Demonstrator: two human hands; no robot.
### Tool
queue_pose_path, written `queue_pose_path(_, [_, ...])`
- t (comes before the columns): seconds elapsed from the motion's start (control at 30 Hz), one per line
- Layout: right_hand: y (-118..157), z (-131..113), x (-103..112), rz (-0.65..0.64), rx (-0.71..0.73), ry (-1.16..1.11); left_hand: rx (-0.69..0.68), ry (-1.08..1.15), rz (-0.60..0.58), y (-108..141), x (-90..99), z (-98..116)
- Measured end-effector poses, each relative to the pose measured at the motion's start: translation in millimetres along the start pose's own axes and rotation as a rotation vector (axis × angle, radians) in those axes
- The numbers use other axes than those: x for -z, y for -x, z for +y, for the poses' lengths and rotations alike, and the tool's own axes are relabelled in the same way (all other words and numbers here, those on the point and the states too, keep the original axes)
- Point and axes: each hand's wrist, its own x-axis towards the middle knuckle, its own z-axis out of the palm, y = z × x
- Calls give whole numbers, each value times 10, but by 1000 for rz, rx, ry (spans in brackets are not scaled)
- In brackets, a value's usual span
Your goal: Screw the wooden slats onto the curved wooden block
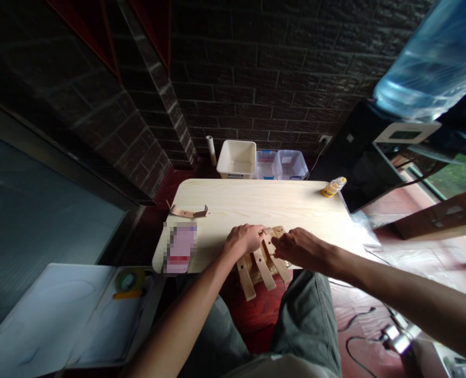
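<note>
A light wooden piece of several slats with dark holes (259, 261) lies at the near edge of the pale table (256, 197), its slat ends jutting out over the edge. My left hand (245, 239) is closed on its upper left part, fingers curled at the top. At its right side, my right hand (291, 245) has its fingers bent in against the slats; whether a small item sits between them is too small to tell. Near the table's left edge lies a curved brown strip with holes (188, 212).
A phone-like pink object (181, 247), pixelated, lies at the table's left. A yellow-capped bottle (334, 187) is at the far right corner. Beyond the far edge stand a cream bin (237, 158) and two clear bins (291, 164). A large blue water bottle (433, 68) is upper right.
</note>
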Motion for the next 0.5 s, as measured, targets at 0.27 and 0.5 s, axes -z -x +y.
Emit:
queue_pose_path(0.27, [119, -110, -32, 61, -37, -32, -8, -24, 20, 1, -13, 0])
queue_pose_path(0.5, [19, -137, 190, -12, -21, -100, -20, -28, 50, -8, -51, -16])
